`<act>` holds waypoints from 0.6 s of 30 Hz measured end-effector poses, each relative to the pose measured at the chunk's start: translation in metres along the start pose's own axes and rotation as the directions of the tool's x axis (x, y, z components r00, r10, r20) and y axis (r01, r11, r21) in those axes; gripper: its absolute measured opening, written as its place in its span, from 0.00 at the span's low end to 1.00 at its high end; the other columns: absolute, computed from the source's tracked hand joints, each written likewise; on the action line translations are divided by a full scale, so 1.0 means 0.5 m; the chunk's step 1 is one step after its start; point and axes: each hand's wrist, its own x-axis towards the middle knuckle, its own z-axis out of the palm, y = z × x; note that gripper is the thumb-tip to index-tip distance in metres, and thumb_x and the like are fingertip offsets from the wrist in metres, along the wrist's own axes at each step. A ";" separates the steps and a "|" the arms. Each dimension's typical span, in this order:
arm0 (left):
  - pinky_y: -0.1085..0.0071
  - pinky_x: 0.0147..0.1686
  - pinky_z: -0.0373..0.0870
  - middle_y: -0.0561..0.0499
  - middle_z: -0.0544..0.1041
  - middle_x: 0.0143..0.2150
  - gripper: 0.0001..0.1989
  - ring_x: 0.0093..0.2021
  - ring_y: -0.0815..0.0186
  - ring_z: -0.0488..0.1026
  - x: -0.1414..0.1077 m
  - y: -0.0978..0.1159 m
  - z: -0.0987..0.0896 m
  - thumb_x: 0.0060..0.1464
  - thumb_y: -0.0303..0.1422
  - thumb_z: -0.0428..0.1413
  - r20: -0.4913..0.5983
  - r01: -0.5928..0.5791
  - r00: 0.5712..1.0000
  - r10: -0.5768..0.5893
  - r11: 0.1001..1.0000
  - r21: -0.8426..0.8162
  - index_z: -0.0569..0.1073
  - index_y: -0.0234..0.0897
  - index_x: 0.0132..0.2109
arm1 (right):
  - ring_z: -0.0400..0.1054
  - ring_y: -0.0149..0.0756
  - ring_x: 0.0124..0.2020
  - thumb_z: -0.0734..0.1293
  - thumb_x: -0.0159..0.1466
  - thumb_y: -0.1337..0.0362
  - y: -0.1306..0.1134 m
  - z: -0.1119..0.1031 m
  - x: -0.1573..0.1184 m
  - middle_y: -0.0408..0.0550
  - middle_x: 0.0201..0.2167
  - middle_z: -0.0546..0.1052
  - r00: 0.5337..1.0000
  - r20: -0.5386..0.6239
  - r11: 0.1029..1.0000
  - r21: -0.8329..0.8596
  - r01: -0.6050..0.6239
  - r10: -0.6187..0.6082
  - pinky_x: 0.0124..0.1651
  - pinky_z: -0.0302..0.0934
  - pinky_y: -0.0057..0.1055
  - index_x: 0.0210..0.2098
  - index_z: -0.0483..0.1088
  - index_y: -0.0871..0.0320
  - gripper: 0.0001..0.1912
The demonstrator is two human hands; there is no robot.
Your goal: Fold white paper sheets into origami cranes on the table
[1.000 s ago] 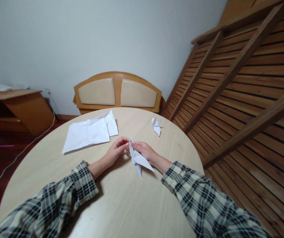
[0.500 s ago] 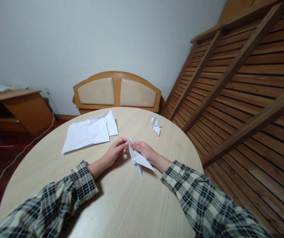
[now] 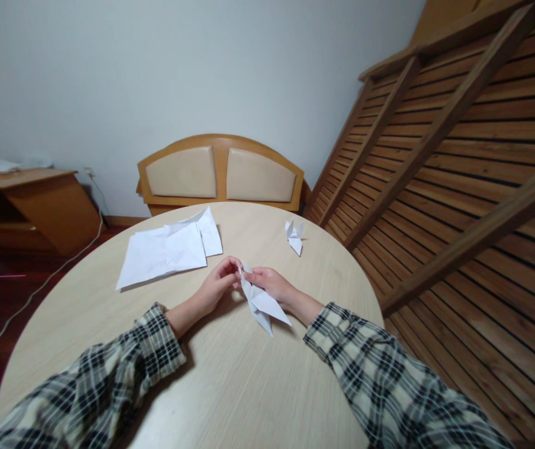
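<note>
Between my hands is a folded white paper figure (image 3: 264, 304), with long pointed flaps that hang toward me over the table. My right hand (image 3: 274, 285) grips its upper right side, thumb on top. The fingers of my left hand (image 3: 221, 284) are curled and pinch the narrow tip at its upper left end. A smaller folded paper piece (image 3: 294, 239) with upright points stands beyond my right hand. Sheets of white paper (image 3: 164, 251), creased and overlapping, lie to the far left of my left hand.
The round wooden table (image 3: 230, 386) carries all the paper. Behind it stands a headboard (image 3: 221, 168) with two padded panels. A slatted wooden frame (image 3: 459, 174) leans along the right. At left are a desk (image 3: 47, 209) and a white cable (image 3: 47, 280) on the floor.
The paper figure has turned slightly in my hands; its lower flap tip has swung a little right, closer to the other flap. Both hands stay nearly in place.
</note>
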 end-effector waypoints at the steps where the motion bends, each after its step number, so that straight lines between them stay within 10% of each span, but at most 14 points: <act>1: 0.76 0.27 0.61 0.56 0.68 0.32 0.08 0.27 0.73 0.63 0.001 -0.001 0.000 0.48 0.26 0.58 -0.004 -0.016 1.000 0.016 1.000 0.007 0.68 0.37 0.37 | 0.57 0.25 0.20 0.75 0.50 0.50 0.000 0.000 0.000 0.42 0.21 0.71 1.000 -0.001 1.000 0.003 0.001 -0.001 0.24 0.47 0.24 0.31 0.73 0.62 0.21; 18: 0.71 0.31 0.65 0.52 0.69 0.34 0.07 0.33 0.68 0.66 -0.002 0.007 -0.004 0.52 0.34 0.57 -0.103 -0.142 0.970 0.218 0.862 0.487 0.68 0.36 0.36 | 0.56 0.25 0.21 0.74 0.49 0.51 0.004 0.019 -0.001 0.38 0.22 0.67 0.978 -0.174 0.992 -0.076 0.103 -0.115 0.25 0.46 0.26 0.32 0.71 0.62 0.21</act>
